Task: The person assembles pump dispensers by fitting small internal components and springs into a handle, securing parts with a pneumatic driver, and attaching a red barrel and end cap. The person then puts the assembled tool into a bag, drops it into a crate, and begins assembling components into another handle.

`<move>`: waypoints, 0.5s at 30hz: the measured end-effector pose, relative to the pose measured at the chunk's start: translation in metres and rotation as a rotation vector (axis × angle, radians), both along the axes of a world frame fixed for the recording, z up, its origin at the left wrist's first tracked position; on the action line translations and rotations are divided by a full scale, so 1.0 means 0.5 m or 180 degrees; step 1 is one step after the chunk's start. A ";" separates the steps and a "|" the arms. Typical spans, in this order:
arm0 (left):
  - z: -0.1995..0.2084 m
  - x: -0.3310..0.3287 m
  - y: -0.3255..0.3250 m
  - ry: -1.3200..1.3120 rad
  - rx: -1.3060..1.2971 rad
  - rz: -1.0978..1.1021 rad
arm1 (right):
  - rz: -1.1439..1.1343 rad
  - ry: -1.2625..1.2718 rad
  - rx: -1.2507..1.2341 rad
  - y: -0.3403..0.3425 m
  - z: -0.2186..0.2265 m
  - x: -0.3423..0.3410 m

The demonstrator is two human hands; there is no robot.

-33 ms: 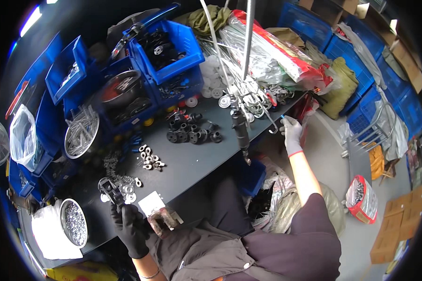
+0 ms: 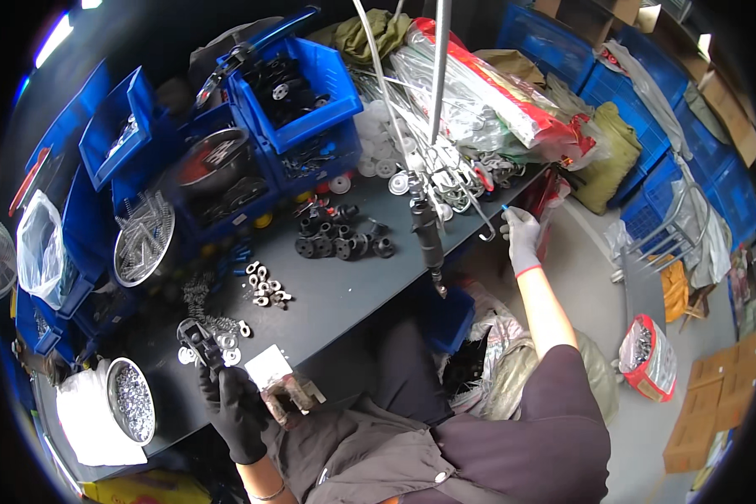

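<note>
My left hand [image 2: 233, 412], in a black glove, is closed around a black plastic part [image 2: 197, 338] with a forked end. It is held over the near left of the bench, beside some white discs [image 2: 225, 341]. Off the bench's right edge, my right hand [image 2: 523, 235] wears a pale grey glove with a red cuff. Its fingers are pinched on a small blue-tipped piece [image 2: 505, 207], mostly hidden by the glove. A hooked metal rod [image 2: 487, 227] ends just left of that hand. Between my hands, a dark power screwdriver [image 2: 426, 231] hangs upright above the bench edge.
Black wheel-like parts [image 2: 340, 241] and metal rings [image 2: 267, 287] lie on the dark bench [image 2: 344, 294]. Blue bins [image 2: 311, 126] line the back. A bowl of small metal pieces [image 2: 133, 401] stands at left. A fixture [image 2: 290, 395] with a white plate sits near my lap.
</note>
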State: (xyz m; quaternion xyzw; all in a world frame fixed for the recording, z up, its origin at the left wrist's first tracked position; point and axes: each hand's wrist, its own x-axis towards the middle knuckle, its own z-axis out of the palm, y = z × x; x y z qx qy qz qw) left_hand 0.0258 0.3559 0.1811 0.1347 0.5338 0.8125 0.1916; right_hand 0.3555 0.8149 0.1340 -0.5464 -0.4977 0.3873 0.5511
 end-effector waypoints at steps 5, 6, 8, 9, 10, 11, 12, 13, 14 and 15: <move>0.005 0.033 0.028 0.0061 -0.0095 -0.0311 | -0.0398 -0.0391 0.0074 0.163 -0.056 0.013; 0.007 0.037 0.027 0.0128 -0.0165 -0.0327 | -0.0346 -0.0373 0.0061 0.177 -0.060 0.007; 0.024 0.042 0.023 0.0234 -0.0214 -0.0372 | -0.0684 -0.1534 0.0202 0.202 -0.066 -0.005; 0.029 0.046 0.021 0.0262 -0.0296 -0.0336 | -0.0673 -0.1997 0.0321 0.223 -0.081 -0.001; 0.035 0.053 0.011 0.0285 -0.0419 -0.0224 | -0.0333 -0.1906 0.0464 0.217 -0.089 -0.022; 0.045 0.058 0.017 0.0323 -0.0527 -0.0255 | -0.0077 -0.1868 0.0631 0.233 -0.101 -0.005; 0.048 0.051 0.013 0.0179 -0.0661 -0.0317 | 0.0027 -0.2032 0.0517 0.240 -0.105 0.001; 0.054 0.057 0.011 0.0032 -0.0848 -0.0143 | 0.0241 -0.2306 0.0134 0.217 -0.072 -0.004; 0.049 0.055 0.010 0.0056 -0.0668 -0.0177 | 0.0278 -0.2076 0.0560 0.237 -0.101 0.011; 0.050 0.048 0.004 0.0035 -0.0618 -0.0220 | 0.0436 -0.2009 0.0645 0.228 -0.091 0.008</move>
